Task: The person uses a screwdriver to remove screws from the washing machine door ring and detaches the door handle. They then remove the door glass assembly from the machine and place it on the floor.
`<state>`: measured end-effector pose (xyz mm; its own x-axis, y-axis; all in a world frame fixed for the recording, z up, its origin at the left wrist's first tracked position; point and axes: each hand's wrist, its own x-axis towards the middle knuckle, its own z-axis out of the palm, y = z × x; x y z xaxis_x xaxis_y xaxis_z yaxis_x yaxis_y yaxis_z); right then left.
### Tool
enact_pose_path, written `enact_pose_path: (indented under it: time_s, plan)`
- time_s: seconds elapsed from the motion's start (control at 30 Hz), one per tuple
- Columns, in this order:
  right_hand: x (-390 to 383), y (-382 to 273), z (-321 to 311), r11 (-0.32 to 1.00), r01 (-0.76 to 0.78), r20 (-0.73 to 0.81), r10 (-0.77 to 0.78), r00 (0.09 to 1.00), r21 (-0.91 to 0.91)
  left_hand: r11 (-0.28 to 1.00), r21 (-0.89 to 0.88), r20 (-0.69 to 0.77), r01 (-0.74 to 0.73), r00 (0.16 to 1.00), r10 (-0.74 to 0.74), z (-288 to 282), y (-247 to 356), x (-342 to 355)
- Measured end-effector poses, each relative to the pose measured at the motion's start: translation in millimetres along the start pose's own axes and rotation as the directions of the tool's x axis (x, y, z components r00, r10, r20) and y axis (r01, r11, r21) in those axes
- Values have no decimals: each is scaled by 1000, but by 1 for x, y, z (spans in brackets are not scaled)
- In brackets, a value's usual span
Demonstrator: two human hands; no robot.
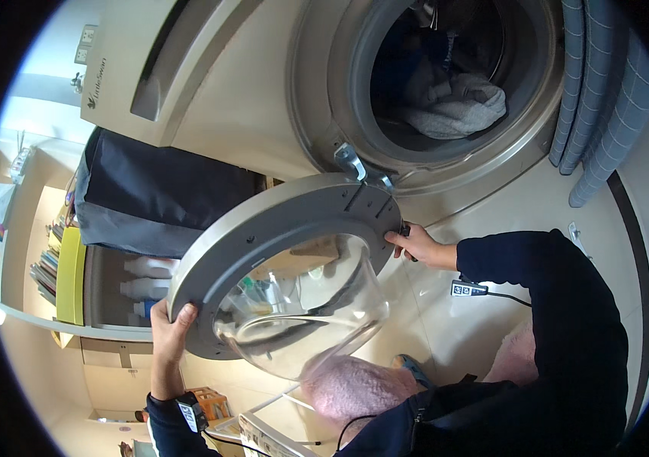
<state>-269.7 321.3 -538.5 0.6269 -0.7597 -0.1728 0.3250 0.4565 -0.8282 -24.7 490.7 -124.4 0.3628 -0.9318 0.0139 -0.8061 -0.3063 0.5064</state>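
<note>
Left hand (168, 329) pinches a washing-machine door (242, 234) at its eight o'clock; right hand (425, 247), at three, curls fingers around a small dark object (406, 228).

The left hand (168, 329) grips the rim of the round door (286, 217), swung open on its hinge (350, 161). The right hand (422, 247) pinches a small dark thing (404, 228), unclear, at the door's edge. Inside the washer (241, 114) lies grey cloth (458, 107). Bottles (145, 289) stand beneath a dark bag (161, 190).
</note>
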Motion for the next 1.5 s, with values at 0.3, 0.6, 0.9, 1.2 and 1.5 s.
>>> enact_pose_path:
  time_s: [0.3,0.6,0.9,1.2,1.5]
  plan:
    - [-18,-4,-5,998,42,-27,-44,999,-40,998,-60,5,6,1000,-6,2,14,-3]
    - [-20,-15,-5,1000,20,-19,-21,1000,-20,999,-45,-79,12,997,-16,4,8,-9]
    - [-15,-20,-22,997,-63,83,67,994,-48,993,-41,-79,107,991,-110,-28,-23,-23]
    - [-34,-88,-51,776,520,-163,-599,784,-356,998,-55,-208,20,978,-31,-39,-36,-52]
    - [-21,-185,0,402,594,476,-360,802,-697,995,-26,-216,93,972,-97,-40,-27,-54]
